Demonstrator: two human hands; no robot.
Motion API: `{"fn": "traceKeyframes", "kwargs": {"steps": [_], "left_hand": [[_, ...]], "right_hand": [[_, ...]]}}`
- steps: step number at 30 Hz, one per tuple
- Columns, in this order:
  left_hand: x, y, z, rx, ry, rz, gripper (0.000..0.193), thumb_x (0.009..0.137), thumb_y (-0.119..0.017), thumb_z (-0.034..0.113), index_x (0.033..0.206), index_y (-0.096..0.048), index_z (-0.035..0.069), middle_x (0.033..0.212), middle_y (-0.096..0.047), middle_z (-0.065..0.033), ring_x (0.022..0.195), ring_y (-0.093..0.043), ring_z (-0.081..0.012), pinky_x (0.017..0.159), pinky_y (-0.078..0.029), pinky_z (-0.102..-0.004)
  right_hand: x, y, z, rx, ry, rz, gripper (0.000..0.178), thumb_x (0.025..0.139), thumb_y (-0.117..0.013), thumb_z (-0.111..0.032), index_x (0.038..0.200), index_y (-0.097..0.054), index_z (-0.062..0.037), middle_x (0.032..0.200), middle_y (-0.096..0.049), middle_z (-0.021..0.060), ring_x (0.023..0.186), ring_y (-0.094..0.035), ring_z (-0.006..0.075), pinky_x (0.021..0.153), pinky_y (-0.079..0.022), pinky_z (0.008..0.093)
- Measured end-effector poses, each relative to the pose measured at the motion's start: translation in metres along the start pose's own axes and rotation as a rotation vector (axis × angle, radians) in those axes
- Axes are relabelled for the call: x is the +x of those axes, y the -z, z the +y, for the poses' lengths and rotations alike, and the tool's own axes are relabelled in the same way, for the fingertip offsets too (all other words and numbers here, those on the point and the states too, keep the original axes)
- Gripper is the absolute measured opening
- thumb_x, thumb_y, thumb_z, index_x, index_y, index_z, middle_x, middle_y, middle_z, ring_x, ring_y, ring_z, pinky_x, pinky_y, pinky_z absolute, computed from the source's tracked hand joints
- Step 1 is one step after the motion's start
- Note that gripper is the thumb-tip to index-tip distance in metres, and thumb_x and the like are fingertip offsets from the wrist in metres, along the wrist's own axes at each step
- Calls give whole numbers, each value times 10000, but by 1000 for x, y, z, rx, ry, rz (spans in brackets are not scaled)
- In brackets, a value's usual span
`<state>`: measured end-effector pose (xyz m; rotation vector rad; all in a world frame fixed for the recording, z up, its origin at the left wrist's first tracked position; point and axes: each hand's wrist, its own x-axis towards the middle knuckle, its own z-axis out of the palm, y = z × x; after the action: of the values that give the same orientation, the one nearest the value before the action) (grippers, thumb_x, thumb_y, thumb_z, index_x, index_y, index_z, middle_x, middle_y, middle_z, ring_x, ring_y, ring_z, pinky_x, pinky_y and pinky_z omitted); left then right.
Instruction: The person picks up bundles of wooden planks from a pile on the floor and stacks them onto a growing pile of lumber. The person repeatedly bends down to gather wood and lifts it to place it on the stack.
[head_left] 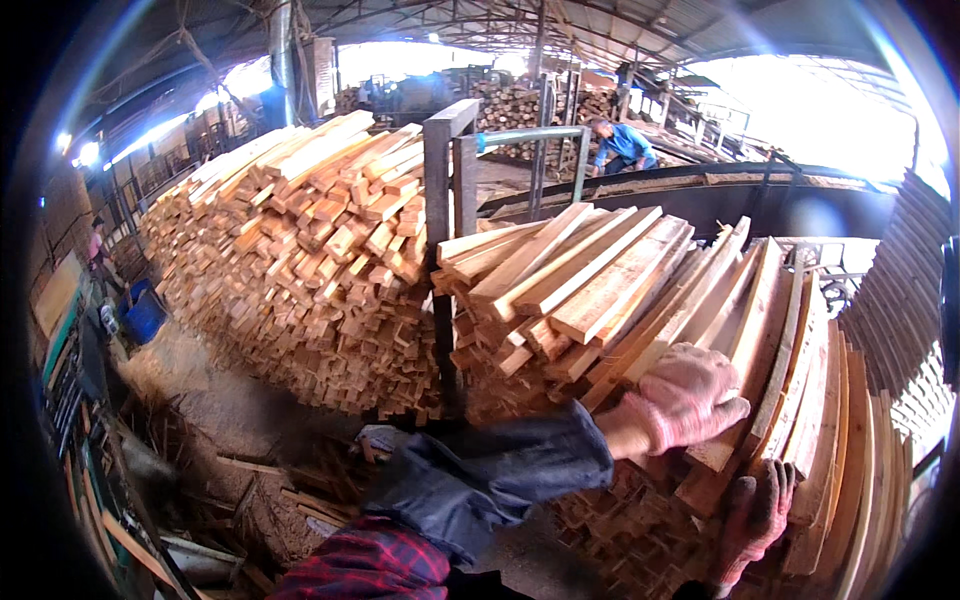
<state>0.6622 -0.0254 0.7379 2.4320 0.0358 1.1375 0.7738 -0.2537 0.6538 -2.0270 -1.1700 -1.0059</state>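
- The left hand (692, 395), in a pink glove, lies on top of the wooden boards (625, 275). Its fingers are bent, but I can't tell if they squeeze a board.
- The right hand (757, 518), in a reddish glove, is lower down, by the near ends of the boards. Its fingers point up; I can't tell if it grips.
- The boards lie in a stack, to the right of a dark metal post (438, 200).
- A bigger wood pile (320, 225) is left of the post.
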Motion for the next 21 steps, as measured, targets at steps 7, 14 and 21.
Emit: {"fn": "traceKeyframes", "kwargs": {"steps": [7,14,21], "left_hand": [[105,25,-66,400,84,-354,510,900,-547,515,1149,-634,79,1202,-608,-160,1153,-562,-347,1031,-392,-500],[115,-3,-168,422,415,-512,723,899,-506,496,1497,-330,130,1556,-309,-167,1415,-304,-421,1136,-161,-664],[107,33,-214,591,502,-535,625,901,-518,403,1451,-411,127,1454,-455,-198,1285,-493,-392,1078,-345,-574]], "right_hand": [[-2,7,12,-69,18,73,318,921,-602,-152,1172,-642,39,1215,-634,206,1211,-550,415,1052,-416,487],[38,17,-21,25,259,172,166,813,-613,-66,912,-652,61,830,-628,187,703,-563,330,695,-471,455],[43,17,-48,206,197,95,180,846,-626,-64,942,-646,86,827,-626,196,711,-553,337,721,-469,450]]}}
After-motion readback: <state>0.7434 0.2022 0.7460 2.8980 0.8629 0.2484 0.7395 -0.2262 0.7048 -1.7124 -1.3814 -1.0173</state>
